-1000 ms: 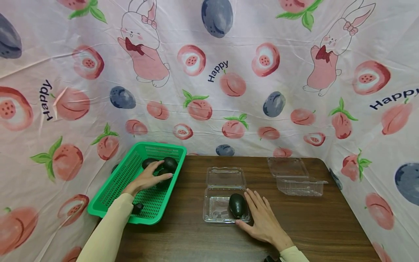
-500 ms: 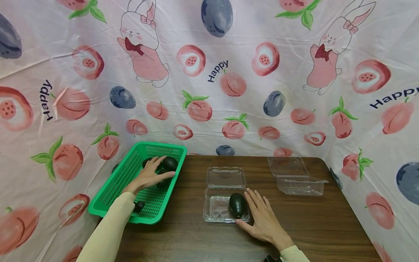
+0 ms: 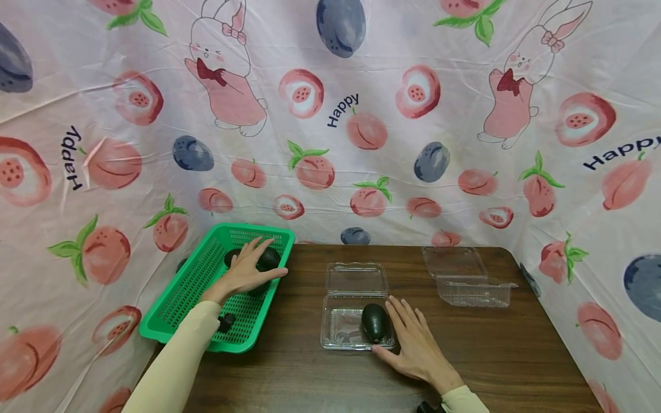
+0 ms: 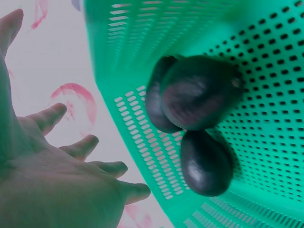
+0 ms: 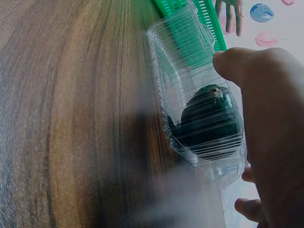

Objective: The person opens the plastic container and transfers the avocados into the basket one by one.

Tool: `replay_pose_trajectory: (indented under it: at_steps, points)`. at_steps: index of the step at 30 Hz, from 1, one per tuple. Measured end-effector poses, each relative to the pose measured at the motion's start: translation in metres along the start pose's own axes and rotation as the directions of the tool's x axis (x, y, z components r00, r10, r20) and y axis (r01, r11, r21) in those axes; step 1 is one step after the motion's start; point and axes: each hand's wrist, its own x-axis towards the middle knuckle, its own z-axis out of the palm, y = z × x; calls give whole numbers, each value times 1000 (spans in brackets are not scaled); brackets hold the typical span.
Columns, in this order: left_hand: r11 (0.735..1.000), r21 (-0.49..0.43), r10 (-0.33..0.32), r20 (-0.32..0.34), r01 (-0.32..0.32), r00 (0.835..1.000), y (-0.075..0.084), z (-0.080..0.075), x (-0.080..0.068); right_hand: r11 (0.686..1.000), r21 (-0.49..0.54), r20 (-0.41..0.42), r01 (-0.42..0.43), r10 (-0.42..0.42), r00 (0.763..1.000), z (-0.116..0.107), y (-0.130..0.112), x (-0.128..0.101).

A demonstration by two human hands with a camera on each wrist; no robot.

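My left hand (image 3: 245, 278) hovers over the far end of the green plastic basket (image 3: 181, 310), fingers spread and holding nothing. Below it lie three dark avocados: two side by side, the larger one (image 4: 202, 92) partly covering another (image 4: 157, 97), and a third (image 4: 206, 164) against them. In the left wrist view the fingers are apart from all of them. A hinged clear plastic clamshell box (image 3: 341, 330) stands with its lid up at mid-table, one avocado (image 3: 374, 323) in its right half. My right hand (image 3: 415, 347) rests along the box's right side, fingers straight, thumb at its front corner.
Another clear clamshell box (image 3: 472, 293) stands with its lid raised at the back right of the brown wooden table (image 3: 289, 373). A fruit-printed cloth (image 3: 372, 166) hangs behind the table and along both sides.
My left hand has risen slightly and shifted right over the basket, its fingers spreading wider. The right hand, the box and its avocado have stayed put.
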Motion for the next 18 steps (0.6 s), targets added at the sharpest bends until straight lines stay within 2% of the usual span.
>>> replay_pose_trajectory:
  at_steps: [9, 18]
  points:
    - [996, 14, 87, 13, -87, 996, 23, 5, 1, 1000, -7, -3, 1, -1, 1000, 1, 1, 0]
    - [982, 3, 187, 42, -188, 981, 49, 20, 0, 1000, -10, -5, 1, -1, 1000, 2, 2, 1]
